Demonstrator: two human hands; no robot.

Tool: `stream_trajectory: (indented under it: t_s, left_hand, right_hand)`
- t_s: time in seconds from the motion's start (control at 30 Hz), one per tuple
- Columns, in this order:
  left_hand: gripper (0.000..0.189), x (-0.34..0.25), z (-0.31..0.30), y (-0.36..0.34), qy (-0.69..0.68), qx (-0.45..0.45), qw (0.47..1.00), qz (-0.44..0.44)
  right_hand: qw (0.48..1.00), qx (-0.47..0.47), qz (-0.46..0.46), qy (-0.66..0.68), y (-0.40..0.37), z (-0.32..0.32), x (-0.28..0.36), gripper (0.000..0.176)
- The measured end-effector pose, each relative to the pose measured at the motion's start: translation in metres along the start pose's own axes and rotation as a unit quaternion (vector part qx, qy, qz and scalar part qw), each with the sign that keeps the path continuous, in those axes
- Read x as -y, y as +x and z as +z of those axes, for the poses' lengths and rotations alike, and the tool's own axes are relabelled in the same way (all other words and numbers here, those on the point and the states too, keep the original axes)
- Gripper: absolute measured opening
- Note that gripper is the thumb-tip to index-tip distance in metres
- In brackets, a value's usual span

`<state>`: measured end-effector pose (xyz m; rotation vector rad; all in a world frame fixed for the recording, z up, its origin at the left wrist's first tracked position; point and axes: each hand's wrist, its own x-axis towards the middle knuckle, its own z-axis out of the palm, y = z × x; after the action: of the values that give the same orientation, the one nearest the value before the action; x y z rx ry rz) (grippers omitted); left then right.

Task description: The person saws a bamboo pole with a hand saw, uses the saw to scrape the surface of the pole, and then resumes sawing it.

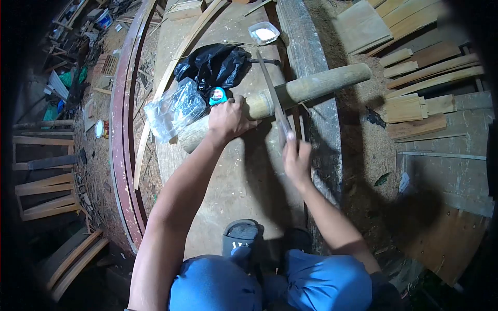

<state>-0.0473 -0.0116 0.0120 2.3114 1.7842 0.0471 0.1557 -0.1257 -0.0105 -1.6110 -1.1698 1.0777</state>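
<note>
A thick bamboo pole point(321, 85) lies slantwise across the boards in front of me, its right end sticking out past the weathered plank. My left hand point(226, 118) is closed over the pole's left part and presses on it. In my right hand point(297, 159) is the handle of a handsaw point(273, 92), the fingers wrapped round it. The long narrow blade crosses the pole to the right of my left hand; how deep it sits cannot be made out. Just beyond my left hand is a teal tape measure point(217, 96), with a clear plastic bag point(178, 111) beside it.
A black plastic bag point(212, 66) lies behind the pole, and a clear tub of white stuff point(264, 33) stands farther back. Cut wooden pieces point(404, 109) are stacked at right. Curved wooden parts point(46, 194) lie at left. Sawdust covers the floor around the boards.
</note>
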Motion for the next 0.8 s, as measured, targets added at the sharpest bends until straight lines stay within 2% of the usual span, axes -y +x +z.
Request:
stream_trajectory:
  t_s: [0.07,0.17,0.2,0.27,0.33,0.4,0.43,0.47,0.5,0.57,0.63,0.73,0.8]
  left_hand:
    - [0.077,-0.002,-0.006,0.002,0.000,0.018,1.000,-0.007]
    - [0.077,-0.003,-0.011,0.005,-0.013,0.039,0.999,-0.025]
    - [0.077,-0.001,-0.010,0.006,-0.013,0.045,0.999,-0.025]
    - [0.075,0.001,-0.005,0.004,-0.022,0.031,0.999,-0.023]
    - [0.074,0.001,0.000,-0.001,-0.023,0.019,0.999,-0.013]
    - [0.074,0.000,0.001,-0.002,-0.019,-0.007,1.000,0.001]
    - [0.074,-0.002,0.000,0.000,-0.017,-0.006,1.000,0.004]
    - [0.075,-0.004,-0.003,0.003,-0.008,0.023,1.000,-0.009]
    - [0.077,-0.004,-0.006,0.004,0.003,0.051,0.998,-0.023]
    - [0.077,-0.001,-0.005,0.003,0.000,0.038,0.999,-0.016]
    - [0.077,0.000,-0.005,0.005,-0.008,0.022,1.000,-0.011]
    - [0.079,0.002,-0.002,0.004,-0.011,0.058,0.998,-0.026]
    - [0.075,0.002,0.003,0.000,-0.007,-0.003,1.000,-0.005]
  right_hand:
    - [0.998,-0.015,-0.037,-0.039,0.011,0.006,0.007,0.063]
    - [0.998,-0.034,-0.030,-0.035,-0.032,-0.008,-0.016,0.060]
    - [0.999,0.016,-0.009,0.032,-0.054,-0.019,-0.023,0.057]
    - [0.999,-0.005,0.018,0.049,-0.089,-0.029,-0.038,0.057]
    - [0.996,-0.003,0.054,0.067,-0.081,-0.031,-0.021,0.059]
    - [0.999,-0.021,0.015,0.032,-0.046,-0.015,-0.009,0.061]
    - [0.999,-0.046,-0.009,0.004,-0.016,-0.004,-0.024,0.061]
    - [0.996,-0.074,-0.033,-0.023,0.004,0.007,-0.041,0.062]
    - [0.996,-0.078,-0.032,-0.020,0.005,0.007,-0.029,0.062]
    - [0.997,-0.031,-0.034,-0.054,0.005,0.003,0.008,0.062]
    - [0.999,-0.006,-0.030,-0.045,-0.025,-0.010,-0.008,0.060]
    - [1.000,-0.008,-0.013,0.020,-0.090,-0.027,-0.028,0.057]
    - [1.000,-0.019,0.011,0.016,-0.090,-0.034,-0.023,0.057]
